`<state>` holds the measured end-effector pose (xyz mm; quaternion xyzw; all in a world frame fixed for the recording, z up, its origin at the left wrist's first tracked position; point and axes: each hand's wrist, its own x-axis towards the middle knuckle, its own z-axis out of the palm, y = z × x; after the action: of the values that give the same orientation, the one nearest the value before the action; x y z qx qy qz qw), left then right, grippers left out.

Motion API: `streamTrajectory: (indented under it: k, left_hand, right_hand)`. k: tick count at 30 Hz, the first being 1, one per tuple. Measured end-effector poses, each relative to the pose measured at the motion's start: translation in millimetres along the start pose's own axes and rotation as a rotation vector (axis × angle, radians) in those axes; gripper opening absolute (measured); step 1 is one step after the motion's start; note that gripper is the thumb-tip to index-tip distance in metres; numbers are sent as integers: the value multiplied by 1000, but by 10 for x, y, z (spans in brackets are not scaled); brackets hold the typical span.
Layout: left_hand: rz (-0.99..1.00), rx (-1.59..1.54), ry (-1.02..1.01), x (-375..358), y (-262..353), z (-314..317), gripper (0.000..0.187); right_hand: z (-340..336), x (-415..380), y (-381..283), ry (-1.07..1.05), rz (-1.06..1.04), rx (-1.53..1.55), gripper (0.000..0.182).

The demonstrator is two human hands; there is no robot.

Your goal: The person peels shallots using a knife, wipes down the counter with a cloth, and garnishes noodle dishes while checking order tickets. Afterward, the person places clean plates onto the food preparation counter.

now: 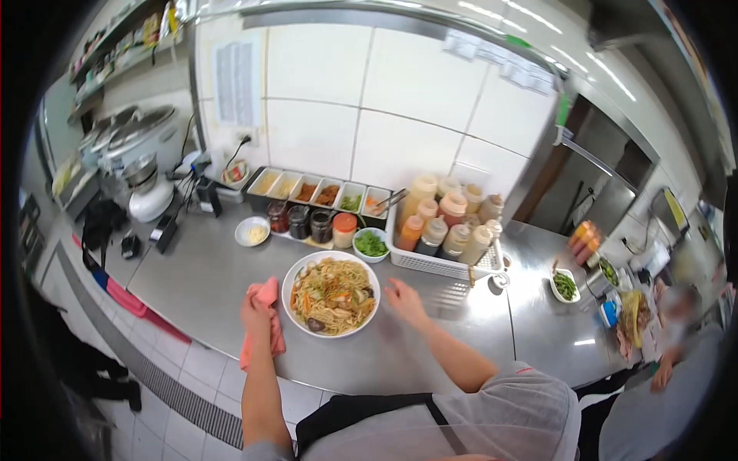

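Note:
A white bowl (289,313) heaped with noodles, vegetables and mushroom pieces (334,292) stands on the steel counter in front of me. Left of it, my left hand (257,311) is closed on a pink cloth (265,338), part of which hangs down by the counter's front edge. To the bowl's right, my right hand (406,300) hovers with its fingers apart and nothing in it. Behind the bowl sit a small bowl of chopped greens (371,244) and a little white dish of something pale and minced (252,230).
A white basket (442,265) of squeeze bottles stands behind my right hand. Along the wall are topping trays (319,194) with tongs and several jars (321,225). A scale (151,201) is at the left. Another person (669,392) works at the far right.

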<state>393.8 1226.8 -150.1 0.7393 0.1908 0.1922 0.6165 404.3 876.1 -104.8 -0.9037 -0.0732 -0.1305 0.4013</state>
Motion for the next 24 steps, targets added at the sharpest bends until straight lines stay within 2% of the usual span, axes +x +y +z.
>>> streamTrajectory:
  k: [1,2,3,4,5,6,8,10,11,13,14,16,20,22,23,24]
  left_hand:
    - [102,52,125,15,-34,-34,26]
    - [201,103,259,13,-89,-56,28]
    - [215,104,256,-60,-115,-31,28]
    - [155,-7,311,-193,-120,46,30]
    - [92,-119,365,-341,-130,134,32]
    - [125,-186,312,-505,-131,236,34]
    - [160,-251,252,-787,-20,461,37]
    - [-52,-448,70,-1036,114,540,42]
    - [-55,-443,71,-1008,37,548,42]
    - [341,52,217,-876,-180,581,43]
    - [341,53,217,-826,-169,562,43]
    - [484,297,306,-686,-149,529,36]
    - [477,328,188,-442,-127,389,30]
    - [256,353,-58,-468,102,256,26]
    - [257,355,-60,-437,62,249,26]
    - [379,395,-21,-417,34,252,24]
  right_hand:
    - [-36,-114,-86,29,2,2,37]
    - [-39,-224,-190,-115,329,258,41]
    - [-6,-297,-288,-273,650,520,46]
    - [66,-330,-319,-271,644,529,46]
    - [135,-356,-346,-357,679,665,46]
    - [196,-369,-375,-444,712,800,46]
    - [321,-401,-434,-372,692,850,44]
    - [347,-444,-450,-307,686,893,41]
    - [338,-438,-446,-316,659,867,41]
    - [325,-422,-448,-328,632,840,40]
    - [326,-398,-441,-335,617,821,41]
    - [320,-363,-412,-338,605,806,41]
    - [243,-340,-429,-383,628,792,47]
    - [151,-342,-468,-387,633,766,49]
    - [88,-349,-468,-433,656,733,50]
    - [29,-366,-451,-479,679,698,50]
